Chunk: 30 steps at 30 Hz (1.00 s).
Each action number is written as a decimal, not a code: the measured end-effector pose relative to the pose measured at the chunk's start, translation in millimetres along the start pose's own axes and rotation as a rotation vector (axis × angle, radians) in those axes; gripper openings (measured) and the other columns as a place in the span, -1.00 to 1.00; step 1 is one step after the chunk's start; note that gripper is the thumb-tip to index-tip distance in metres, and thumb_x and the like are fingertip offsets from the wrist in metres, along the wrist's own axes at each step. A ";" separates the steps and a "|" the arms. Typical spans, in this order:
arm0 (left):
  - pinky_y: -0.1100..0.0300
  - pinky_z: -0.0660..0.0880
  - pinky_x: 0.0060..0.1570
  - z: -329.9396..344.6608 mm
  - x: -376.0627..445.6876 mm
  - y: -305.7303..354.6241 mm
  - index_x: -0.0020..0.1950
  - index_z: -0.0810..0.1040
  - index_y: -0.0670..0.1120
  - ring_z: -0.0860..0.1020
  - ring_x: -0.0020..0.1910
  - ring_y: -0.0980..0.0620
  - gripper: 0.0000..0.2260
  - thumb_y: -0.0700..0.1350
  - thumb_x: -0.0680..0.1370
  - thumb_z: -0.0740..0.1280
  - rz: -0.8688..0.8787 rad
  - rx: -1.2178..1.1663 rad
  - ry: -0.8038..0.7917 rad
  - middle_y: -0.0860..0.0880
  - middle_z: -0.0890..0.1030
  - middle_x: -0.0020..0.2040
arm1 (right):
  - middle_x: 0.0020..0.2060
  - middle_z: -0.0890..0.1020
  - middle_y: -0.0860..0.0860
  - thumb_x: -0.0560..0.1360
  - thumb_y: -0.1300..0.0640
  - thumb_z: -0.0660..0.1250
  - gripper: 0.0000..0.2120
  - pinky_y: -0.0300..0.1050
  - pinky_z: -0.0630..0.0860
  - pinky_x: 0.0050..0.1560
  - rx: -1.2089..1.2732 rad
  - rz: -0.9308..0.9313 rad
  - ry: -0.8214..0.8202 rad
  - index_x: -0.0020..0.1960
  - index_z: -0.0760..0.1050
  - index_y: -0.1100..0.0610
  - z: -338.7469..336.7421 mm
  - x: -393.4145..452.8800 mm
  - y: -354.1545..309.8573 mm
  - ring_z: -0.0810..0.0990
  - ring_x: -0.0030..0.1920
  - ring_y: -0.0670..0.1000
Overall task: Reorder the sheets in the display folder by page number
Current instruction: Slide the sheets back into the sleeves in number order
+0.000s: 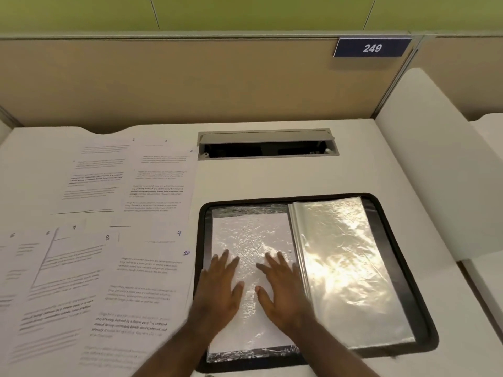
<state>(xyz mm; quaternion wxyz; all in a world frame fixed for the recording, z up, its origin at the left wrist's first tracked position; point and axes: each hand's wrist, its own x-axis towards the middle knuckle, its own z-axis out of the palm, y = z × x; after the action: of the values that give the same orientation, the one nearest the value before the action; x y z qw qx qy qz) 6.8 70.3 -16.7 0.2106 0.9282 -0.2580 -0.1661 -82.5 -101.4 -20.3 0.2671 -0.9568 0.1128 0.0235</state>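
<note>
Hands flat: your left hand (217,284) and right hand (283,287) press, fingers straight, gripping nothing, on the sleeved sheet (250,240) in the open display folder (402,257). Numbered sheets (141,270) lie spread just left; next, likely pick the following page number and slide it into a sleeve.

Left hand (221,288), right hand (283,291) flat, palms down

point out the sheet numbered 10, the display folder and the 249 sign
sheet numbered 10 (141,281), head view, on its printed middle
display folder (392,240), head view, on its black right border
249 sign (372,48), head view, on the white digits
</note>
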 end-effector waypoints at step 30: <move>-0.18 -0.06 0.53 -92.7 31.7 -121.6 0.62 0.05 -0.06 -0.01 0.60 -0.17 -0.27 0.31 0.55 -0.22 -0.289 0.242 0.224 -0.11 0.02 0.62 | 0.57 -0.25 0.03 0.53 -0.33 -0.29 -0.24 0.07 -0.35 0.52 -0.246 -0.132 -0.101 0.60 -0.20 0.07 12.1 118.4 -82.6 -0.38 0.54 0.06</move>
<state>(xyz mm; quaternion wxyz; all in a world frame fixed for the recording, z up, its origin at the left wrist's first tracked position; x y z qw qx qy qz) 120.8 175.8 -1.7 0.0990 0.9867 -0.1154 -0.0580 51.8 -50.5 -1.4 0.1543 -0.9852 0.0321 0.0677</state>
